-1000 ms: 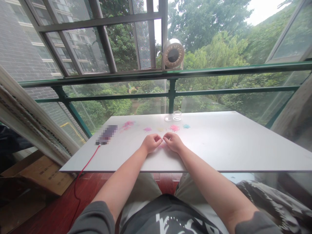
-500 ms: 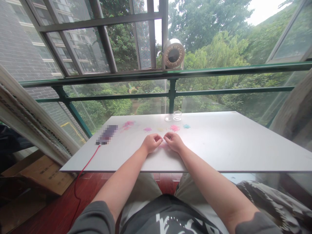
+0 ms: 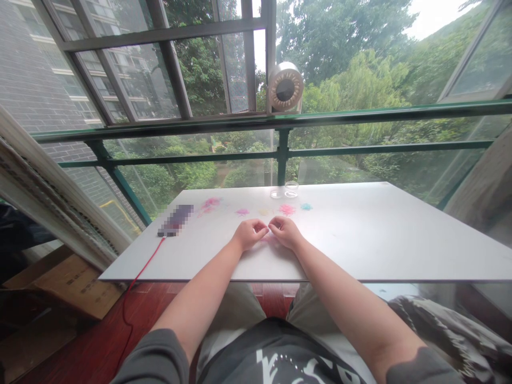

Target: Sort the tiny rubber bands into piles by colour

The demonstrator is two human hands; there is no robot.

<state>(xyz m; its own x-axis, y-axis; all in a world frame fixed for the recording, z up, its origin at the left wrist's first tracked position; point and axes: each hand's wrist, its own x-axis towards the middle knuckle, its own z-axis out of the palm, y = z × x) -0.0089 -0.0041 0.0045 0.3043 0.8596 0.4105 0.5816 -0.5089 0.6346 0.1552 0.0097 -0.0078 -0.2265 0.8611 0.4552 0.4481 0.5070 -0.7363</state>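
Note:
My left hand (image 3: pixel 250 233) and my right hand (image 3: pixel 285 232) meet over the front middle of the white table (image 3: pixel 380 234). Fingers on both are curled into a pinch, with the tips nearly touching. Whatever lies between them is too small to make out. Under and between the hands shows a faint pink patch (image 3: pixel 267 239). Just beyond them lie small loose heaps: a bright pink pile (image 3: pixel 287 209), a teal pile (image 3: pixel 306 206), a pale yellow pile (image 3: pixel 263 212) and a purple pile (image 3: pixel 242 212). What the heaps consist of is too fine to tell.
Clear round dishes (image 3: pixel 291 190) stand at the table's back edge. Further left is another pink heap (image 3: pixel 211 202). A blurred-out phone-like device (image 3: pixel 176 220) has a red cable (image 3: pixel 148 261) running off the front edge. A round fan (image 3: pixel 286 89) sits above the green railing (image 3: pixel 224 126).
The fingertips of my left hand have shifted very slightly toward my right hand. Everything else looks the same.

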